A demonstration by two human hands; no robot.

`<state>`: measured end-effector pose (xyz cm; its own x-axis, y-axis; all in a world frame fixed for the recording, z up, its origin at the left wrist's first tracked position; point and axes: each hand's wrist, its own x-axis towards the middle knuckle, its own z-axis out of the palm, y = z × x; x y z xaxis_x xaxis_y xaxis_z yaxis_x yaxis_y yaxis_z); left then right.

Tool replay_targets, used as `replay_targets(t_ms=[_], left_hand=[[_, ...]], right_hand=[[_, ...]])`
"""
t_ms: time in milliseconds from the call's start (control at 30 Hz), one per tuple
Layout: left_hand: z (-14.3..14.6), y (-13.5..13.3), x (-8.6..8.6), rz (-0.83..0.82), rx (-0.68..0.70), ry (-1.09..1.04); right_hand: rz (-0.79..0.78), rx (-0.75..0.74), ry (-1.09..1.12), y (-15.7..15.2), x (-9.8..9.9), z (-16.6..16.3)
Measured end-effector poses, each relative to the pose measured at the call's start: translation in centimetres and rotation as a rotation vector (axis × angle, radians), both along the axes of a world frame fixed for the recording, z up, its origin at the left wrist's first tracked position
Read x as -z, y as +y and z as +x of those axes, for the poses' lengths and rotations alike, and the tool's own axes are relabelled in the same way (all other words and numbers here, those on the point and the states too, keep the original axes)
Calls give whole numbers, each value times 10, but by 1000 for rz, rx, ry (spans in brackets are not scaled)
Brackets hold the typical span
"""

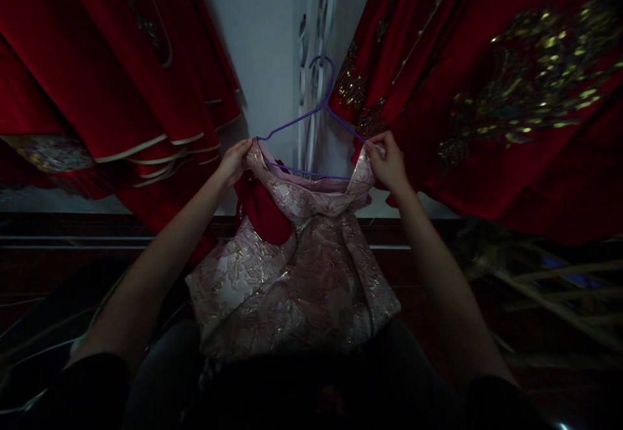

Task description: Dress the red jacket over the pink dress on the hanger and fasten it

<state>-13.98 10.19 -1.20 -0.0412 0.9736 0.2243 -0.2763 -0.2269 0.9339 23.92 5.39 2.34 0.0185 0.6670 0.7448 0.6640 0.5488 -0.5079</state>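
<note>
A pale pink and gold brocade dress [316,268] hangs down in front of me from a thin purple hanger [296,119]. My left hand [237,159] is closed on the dress's left shoulder, at one end of the hanger. On the other side, my right hand [387,161] pinches the right shoulder near the hanger's opposite end. The hanger's hook points up and away from me. A dark red piece of cloth [267,213] lies against the left part of the bodice; I cannot tell whether it is sewn on.
Red garments [160,80] with gold trim hang on the left. More red garments [487,93], with gold sequins, hang on the right. Between them are a pale wall [263,41] and white metal uprights [314,28]. A blurred slatted frame [549,294] stands low at right.
</note>
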Motion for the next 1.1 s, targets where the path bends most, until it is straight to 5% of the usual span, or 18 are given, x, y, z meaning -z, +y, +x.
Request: replay_targets(t_ms=[233, 633, 800, 933, 1100], left_hand=[[-16, 0, -13, -64, 116, 65], [4, 3, -28, 177, -99, 360], [8, 2, -36, 219, -60, 428], [-4, 3, -26, 86, -65, 302], [-28, 8, 15, 63, -108, 374]], right_hand=[[-14, -2, 5, 4, 1, 3], [-25, -18, 20, 1, -1, 1], [-27, -18, 23, 4, 0, 2], [-39, -29, 21, 7, 4, 1], [-35, -44, 24, 11, 9, 0]])
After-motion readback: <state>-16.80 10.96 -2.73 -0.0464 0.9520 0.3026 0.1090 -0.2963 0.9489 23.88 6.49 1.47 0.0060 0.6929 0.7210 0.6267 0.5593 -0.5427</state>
